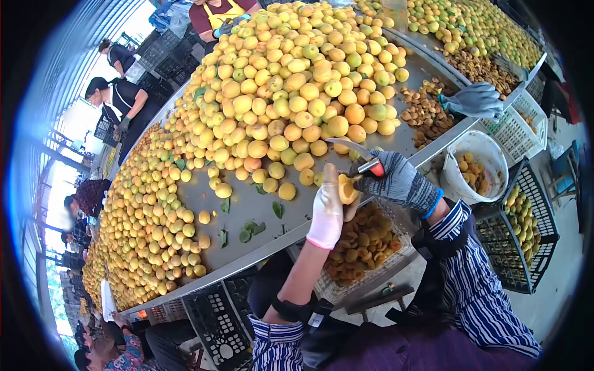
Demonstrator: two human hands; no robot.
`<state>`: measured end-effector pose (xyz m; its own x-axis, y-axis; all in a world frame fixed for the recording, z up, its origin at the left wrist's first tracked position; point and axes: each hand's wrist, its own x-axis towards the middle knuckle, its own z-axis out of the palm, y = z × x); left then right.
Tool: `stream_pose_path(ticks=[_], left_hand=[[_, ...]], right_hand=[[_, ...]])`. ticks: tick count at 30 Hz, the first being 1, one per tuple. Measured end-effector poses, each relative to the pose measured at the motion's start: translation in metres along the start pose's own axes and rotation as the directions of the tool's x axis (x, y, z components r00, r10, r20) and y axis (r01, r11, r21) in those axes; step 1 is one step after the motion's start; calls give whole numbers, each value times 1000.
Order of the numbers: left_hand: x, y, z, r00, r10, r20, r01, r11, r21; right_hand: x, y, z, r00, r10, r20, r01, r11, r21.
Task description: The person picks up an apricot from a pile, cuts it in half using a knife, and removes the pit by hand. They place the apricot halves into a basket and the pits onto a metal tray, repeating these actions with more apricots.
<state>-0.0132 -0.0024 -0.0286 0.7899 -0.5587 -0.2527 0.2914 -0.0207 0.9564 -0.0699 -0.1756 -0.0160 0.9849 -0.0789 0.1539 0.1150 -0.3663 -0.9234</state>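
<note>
As the left grip (327,213) clasps an opened fruit (348,192) by the table (291,238), over the crate (378,274) at six o'clock, the right grip (396,180) holds a curved knife (374,167), tip toward ten; steady fruit, short controlled strokes, gloves clear of the edge!

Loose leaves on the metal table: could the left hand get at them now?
Probably yes: mostly bare tabletop lies between the left hand and the leaves, though the cut apricot it holds would hinder grasping them.
</note>
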Motion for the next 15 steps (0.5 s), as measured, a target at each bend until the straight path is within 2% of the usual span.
stream_pose_path(ticks=[1, 2, 3, 4, 5, 6, 7, 9, 10, 11, 13, 15], left_hand=[[-1, -1, -4, 994, -47, 100, 58, 992, -110], [-12, 4, 0, 964, 248, 94, -264, 921, 285], [-9, 3, -4, 964, 246, 95, -264, 921, 286], [-3, 2, -12, 961, -8, 277, 44, 991, -125], [-1, 6, -15, 839, -153, 522, 414, 801, -432], [-12, 12, -5, 916, -235, 325, 355, 853, -382], [-15, 10, -9, 913, -231, 335, 357, 852, -384], [-18, 6, -16, 852, -288, 436, 374, 919, -123], [-22, 5, -13, 839, -346, 419, 434, 891, -133], [-24, 6, -8, 832, -347, 432, 438, 890, -127], [-30, 9, -8, 872, -365, 328, 425, 895, -134], [-29, 5, -13, 882, -345, 321, 402, 906, -131]], right_hand=[[-2, 2, -1, 999, 11, 35, -16, 992, 125], [-2, 1, 3, 1000, -4, -6, 5, 964, 265], [-3, -2, 0, 1000, -2, -7, 4, 964, 265], [-4, -9, -6, 993, 119, 19, -118, 928, 352], [-4, -15, -9, 971, 233, 58, -235, 871, 432], [-5, -11, -11, 968, 251, 14, -218, 810, 544], [-3, -9, -14, 967, 254, 6, -218, 815, 538], [-3, -1, -26, 910, 414, -38, -270, 658, 703], [-3, 1, -24, 905, 416, -88, -231, 655, 719], [-4, -9, -27, 867, 492, -74, -338, 692, 638], [-7, -12, -26, 917, 397, 47, -374, 812, 447], [-10, -15, -14, 894, 413, 172, -446, 796, 408]])
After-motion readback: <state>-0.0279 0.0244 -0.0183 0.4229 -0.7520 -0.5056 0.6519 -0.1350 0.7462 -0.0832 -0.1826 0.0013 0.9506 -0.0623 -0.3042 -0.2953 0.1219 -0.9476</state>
